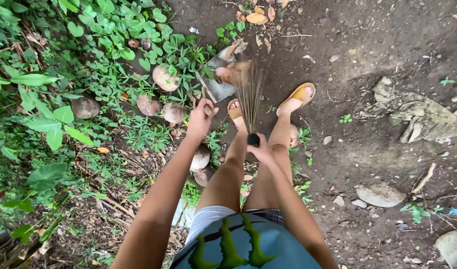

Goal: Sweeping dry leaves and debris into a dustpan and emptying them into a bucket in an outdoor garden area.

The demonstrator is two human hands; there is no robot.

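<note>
Yellow sandals (301, 93), brown stick broom (249, 94) with black handle, blue shirt (248, 246) with green streaks.

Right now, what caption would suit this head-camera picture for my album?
Standing in yellow sandals on bare dirt, right hand gripping a stick broom, left hand above coconut husks.

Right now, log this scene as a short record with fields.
setting: bare dirt ground beside green ground plants
right hand: grips the dark handle of a stick broom, bristles fanned towards the ground
left hand: held out over the plants, fingers curled; whether it holds anything cannot be told
footwear: yellow sandals
nearby: round brown coconut husks, a flat grey sheet, stones
</note>
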